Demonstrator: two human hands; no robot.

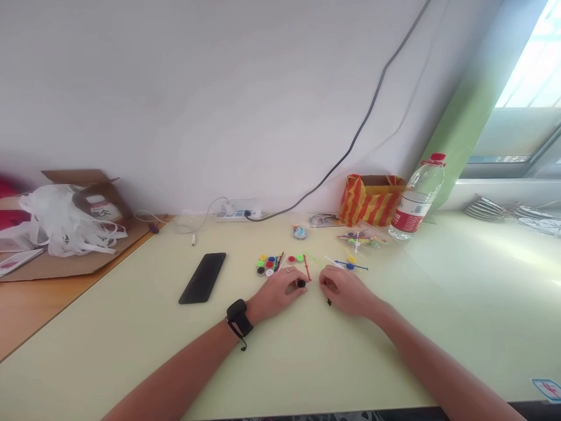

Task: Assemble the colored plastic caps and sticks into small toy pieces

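Black disc (301,283) pinched in the left hand (278,290), black arrow piece (329,302) pinched in the right hand (349,289); a narrow gap between the hands.
The disc's small, rounded rim offers little purchase, so it could slip and roll; the slim arrow, mostly hidden by the right hand, could bend if squeezed hard; a stray left fingertip could knock the red pointer (307,267) just beyond it; glossy, round coloured discs (269,265) cluster beyond the left hand; a spiky blue piece (350,266) lies beyond the right; the bench (280,368) looks smooth, so loose plastic could skid.
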